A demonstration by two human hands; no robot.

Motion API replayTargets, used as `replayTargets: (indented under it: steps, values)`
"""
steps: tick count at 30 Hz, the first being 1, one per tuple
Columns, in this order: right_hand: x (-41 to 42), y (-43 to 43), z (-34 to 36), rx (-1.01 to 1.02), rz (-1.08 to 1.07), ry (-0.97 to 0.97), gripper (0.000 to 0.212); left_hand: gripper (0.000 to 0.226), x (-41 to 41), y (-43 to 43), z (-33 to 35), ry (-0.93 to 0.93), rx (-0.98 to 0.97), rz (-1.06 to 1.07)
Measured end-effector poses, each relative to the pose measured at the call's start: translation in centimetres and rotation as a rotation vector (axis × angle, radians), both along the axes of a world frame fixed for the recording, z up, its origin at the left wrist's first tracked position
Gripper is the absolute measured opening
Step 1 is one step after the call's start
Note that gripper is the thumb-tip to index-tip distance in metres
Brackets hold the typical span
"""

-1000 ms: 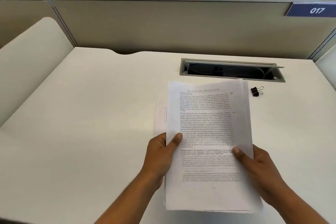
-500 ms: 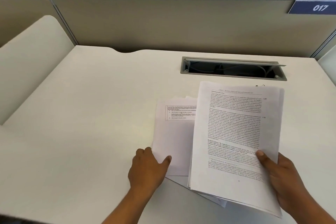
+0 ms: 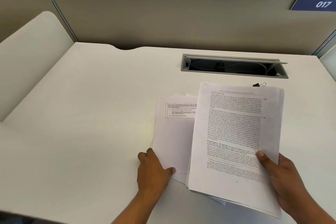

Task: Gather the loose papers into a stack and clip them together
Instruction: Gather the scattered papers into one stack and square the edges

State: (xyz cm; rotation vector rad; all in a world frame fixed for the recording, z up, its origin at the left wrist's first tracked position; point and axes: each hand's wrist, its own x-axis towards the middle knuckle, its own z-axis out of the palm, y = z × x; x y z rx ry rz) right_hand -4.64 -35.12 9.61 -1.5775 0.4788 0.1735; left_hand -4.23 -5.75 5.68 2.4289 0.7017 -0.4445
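My right hand (image 3: 283, 178) grips a stack of printed sheets (image 3: 234, 132) by its lower right corner, thumb on top, holding it tilted a little above the white desk (image 3: 91, 114). To its left, more loose sheets (image 3: 172, 132) lie flat on the desk, partly hidden under the held stack. My left hand (image 3: 152, 171) rests on the lower left corner of those flat sheets, with the thumb on the paper. A small black binder clip (image 3: 259, 84) lies on the desk just beyond the top edge of the held stack, mostly hidden by it.
A grey cable slot (image 3: 234, 65) with its lid open is set into the desk behind the papers. Beige partition walls (image 3: 163, 20) enclose the back and left. A blue sign (image 3: 316, 3) reading 017 hangs at the upper right.
My right hand has carried the printed stack to the right, uncovering the sheets beneath. My left hand let go of the stack and came down onto the lower left corner of the flat sheets.
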Motion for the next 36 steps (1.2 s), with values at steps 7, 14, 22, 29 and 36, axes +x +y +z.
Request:
replayTargets:
  steps: [7, 14, 22, 29, 36]
  values:
    - [0.3, -0.3, 0.0, -0.001, -0.001, -0.008, 0.109, 0.071, 0.2, 1.0, -0.8, -0.173, -0.176, 0.198]
    - [0.5, -0.8, 0.0, 0.013, -0.056, -0.037, 0.054, 0.041, 2.2, 1.5, -0.6, -0.050, -0.426, 0.305]
    - [0.5, -1.0, 0.2, 0.040, -0.071, -0.045, 0.043, 0.015, 4.4, 0.2, -1.4, -0.086, -0.536, 0.311]
    - [0.4, -2.5, 0.2, -0.006, -0.135, -0.026, 0.042, 0.019, 5.1, 1.3, 0.2, -0.317, -0.498, 0.260]
    - [-0.8, -4.6, 0.6, -0.039, -0.214, 0.022, 0.101, 0.019, 4.8, 7.9, 4.6, -0.564, -0.556, 0.449]
